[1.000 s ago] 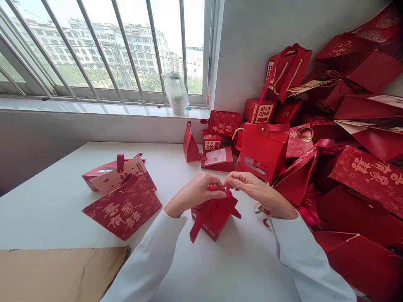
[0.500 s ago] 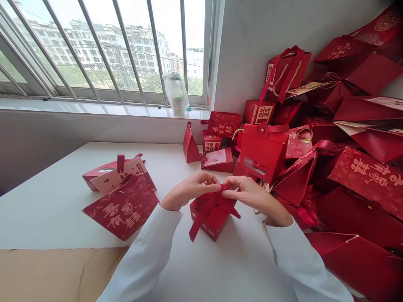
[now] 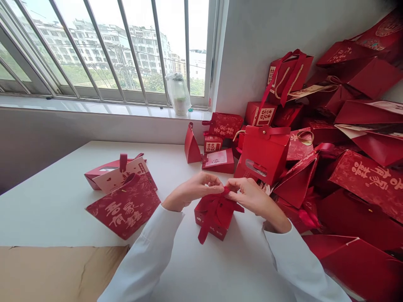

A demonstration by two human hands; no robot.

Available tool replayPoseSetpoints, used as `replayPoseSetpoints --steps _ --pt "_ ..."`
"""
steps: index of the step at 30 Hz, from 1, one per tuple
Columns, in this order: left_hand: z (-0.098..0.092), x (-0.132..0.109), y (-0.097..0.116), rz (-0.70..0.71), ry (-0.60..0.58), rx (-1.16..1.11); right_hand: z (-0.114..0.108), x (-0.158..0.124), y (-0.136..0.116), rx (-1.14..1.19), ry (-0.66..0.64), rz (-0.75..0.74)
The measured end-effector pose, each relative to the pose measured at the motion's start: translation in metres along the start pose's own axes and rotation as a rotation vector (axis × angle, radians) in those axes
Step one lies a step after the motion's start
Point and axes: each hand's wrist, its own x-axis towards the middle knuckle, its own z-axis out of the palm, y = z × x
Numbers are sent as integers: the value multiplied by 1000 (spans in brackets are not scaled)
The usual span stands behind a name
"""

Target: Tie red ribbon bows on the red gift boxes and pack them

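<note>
**White table [image 3: 56, 209] under a barred window [image 3: 94, 50]: two hands pinch the ribbon [image 3: 217, 205] on a small red box [image 3: 214, 224]**

Daylight from the window falls across the table. The small red box stands toward the middle of the near edge, between two white sleeves. Its ribbon is gathered in loops on the lid, with one tail hanging down the front face.

The left hand [image 3: 195, 188] comes in from the left with the wrist raised. Its thumb and forefinger are pressed together on the top of the ribbon and the other fingers curl under. The right hand [image 3: 252, 195] mirrors it from the right, thumb and forefinger also pinching the ribbon, knuckles up. The two sets of fingertips almost touch. The double pinch seems meant to keep the loops from slipping.

Flat red bags [image 3: 126, 205] lie toward the left edge, clear of the hands. A heap of red gift bags [image 3: 346, 147] crowds the right edge and the far right corner. Brown cardboard [image 3: 56, 272] covers the near left corner
</note>
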Motion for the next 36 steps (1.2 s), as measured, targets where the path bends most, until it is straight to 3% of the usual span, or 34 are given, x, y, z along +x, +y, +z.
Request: replayPoseSetpoints --steps 5,10,18,26,36 --pt "2 0 1 66 -25 23 0 -1 -3 8 -16 -12" --pt "-3 0 -5 57 129 244 10 -1 2 -73 81 -110" --pt "2 5 -7 73 38 377 36 -15 22 -116 302 -183" --pt "8 5 0 37 85 544 45 -23 23 -86 422 -147" --pt "10 1 4 -1 109 586 50 -23 26 -135 565 -125"
